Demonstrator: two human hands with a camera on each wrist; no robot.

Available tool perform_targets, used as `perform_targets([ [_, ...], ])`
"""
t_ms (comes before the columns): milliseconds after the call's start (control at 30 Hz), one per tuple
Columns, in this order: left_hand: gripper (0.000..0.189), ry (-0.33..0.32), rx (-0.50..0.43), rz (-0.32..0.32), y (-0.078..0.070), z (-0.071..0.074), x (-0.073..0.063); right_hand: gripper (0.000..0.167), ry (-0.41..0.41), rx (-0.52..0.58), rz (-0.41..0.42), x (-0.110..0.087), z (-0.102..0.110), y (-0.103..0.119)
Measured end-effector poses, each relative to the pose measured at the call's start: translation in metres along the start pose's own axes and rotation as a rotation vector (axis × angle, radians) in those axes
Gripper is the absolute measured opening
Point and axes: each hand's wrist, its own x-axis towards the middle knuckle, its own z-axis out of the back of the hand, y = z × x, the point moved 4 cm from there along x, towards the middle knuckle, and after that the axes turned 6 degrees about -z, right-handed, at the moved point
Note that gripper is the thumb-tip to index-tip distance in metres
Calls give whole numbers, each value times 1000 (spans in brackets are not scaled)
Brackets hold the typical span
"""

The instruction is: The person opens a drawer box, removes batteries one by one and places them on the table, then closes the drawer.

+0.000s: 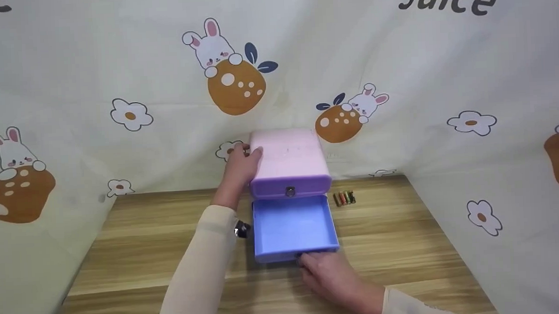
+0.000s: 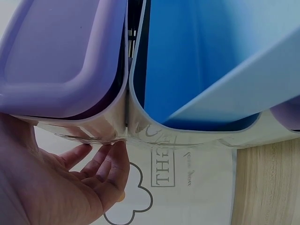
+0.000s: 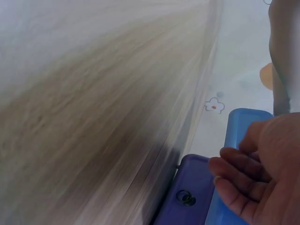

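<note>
A small pink drawer cabinet (image 1: 288, 152) stands against the back cloth, its purple top drawer (image 1: 274, 188) closed. Below it, a blue drawer (image 1: 294, 222) is pulled far out, and its visible floor is bare. My left hand (image 1: 242, 165) rests against the cabinet's upper left side, thumb at the top edge. In the left wrist view, the left fingers (image 2: 110, 171) touch the side wall. My right hand (image 1: 332, 277) pinches the knob at the middle of the blue drawer's front; the fingers mostly hide that knob. Below, another purple drawer (image 3: 194, 173) with a ring knob shows in the right wrist view.
Several small batteries (image 1: 345, 198) lie in a row on the wooden table (image 1: 381, 228), right of the cabinet. A shiny black object (image 1: 241, 228) shows beside the left sleeve. Patterned cloth (image 1: 162, 63) encloses the back and sides.
</note>
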Motion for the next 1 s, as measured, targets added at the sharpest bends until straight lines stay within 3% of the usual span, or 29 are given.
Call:
perform_targets([
  [400,72,1,-26,29,-2,1,0,17,95,61,-75,1,0,-1],
  [767,72,6,-15,44,-4,0,-1,19,65,106,-77,6,4,1],
  [1000,70,-6,2,14,-6,1,-2,18,38,96,-78,9,8,3],
])
